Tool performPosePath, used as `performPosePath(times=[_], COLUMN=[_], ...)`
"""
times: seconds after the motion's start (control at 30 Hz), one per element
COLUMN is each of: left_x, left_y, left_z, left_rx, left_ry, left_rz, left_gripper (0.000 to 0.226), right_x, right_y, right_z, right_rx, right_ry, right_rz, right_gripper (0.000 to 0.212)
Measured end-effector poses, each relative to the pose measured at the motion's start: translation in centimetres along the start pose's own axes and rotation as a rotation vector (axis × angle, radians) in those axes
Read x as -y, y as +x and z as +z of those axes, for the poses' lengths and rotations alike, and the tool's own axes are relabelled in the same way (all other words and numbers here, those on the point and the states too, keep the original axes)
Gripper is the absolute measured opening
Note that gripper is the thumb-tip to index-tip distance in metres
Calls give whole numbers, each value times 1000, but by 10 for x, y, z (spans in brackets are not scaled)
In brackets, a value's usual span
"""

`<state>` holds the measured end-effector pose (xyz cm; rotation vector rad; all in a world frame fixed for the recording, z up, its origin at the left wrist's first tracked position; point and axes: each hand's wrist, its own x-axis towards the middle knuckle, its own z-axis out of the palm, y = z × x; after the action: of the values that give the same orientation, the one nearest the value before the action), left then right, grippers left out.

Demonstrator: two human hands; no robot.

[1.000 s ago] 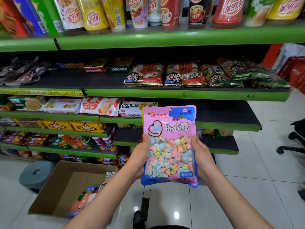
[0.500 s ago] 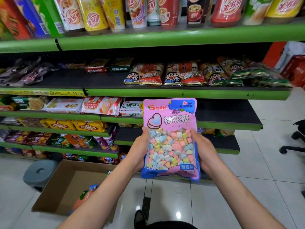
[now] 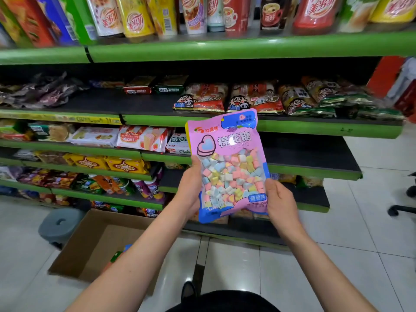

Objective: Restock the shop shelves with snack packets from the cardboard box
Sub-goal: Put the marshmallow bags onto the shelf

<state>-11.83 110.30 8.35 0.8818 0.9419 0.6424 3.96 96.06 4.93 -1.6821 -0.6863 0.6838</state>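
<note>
Green shelves (image 3: 247, 47) behind; left hand (image 3: 190, 188), right hand (image 3: 279, 199), each grip curled round marshmallow packet (image 3: 227, 158)

Marshmallow packet (image 3: 227, 163): pink, blue corner label and blue base, clear window showing pastel heart-shaped pieces; sealed, upright, tilted slightly left, printed face toward me, raised before green-edged shop shelves (image 3: 247, 47). My left hand (image 3: 191, 188) grips its left edge, my right hand (image 3: 280, 203) its lower right edge. Cardboard box (image 3: 94, 242): brown, open-topped, on floor lower left, near bottom shelf; few coloured packets (image 3: 119, 255) visible inside, partly hidden by my left forearm.
</note>
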Motion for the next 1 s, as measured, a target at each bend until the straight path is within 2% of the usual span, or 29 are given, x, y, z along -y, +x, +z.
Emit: performPosePath(times=[0.37, 0.57, 0.73, 1.0], left_x=[7, 3, 0, 0], left_y=[-9, -10, -12, -12], left_z=[-1, -1, 5, 6], left_rx=[-8, -10, -5, 28], left_ry=[-21, 5, -7, -2], left_rz=[56, 57, 58, 57], left_gripper=[64, 65, 65, 67], right_x=[2, 5, 6, 2], right_y=[-7, -9, -8, -9], right_z=[-5, -6, -8, -12], right_rx=[84, 102, 90, 96], right_ry=[238, 258, 280, 271], right_rz=[28, 33, 3, 3], right_gripper=[28, 28, 38, 42])
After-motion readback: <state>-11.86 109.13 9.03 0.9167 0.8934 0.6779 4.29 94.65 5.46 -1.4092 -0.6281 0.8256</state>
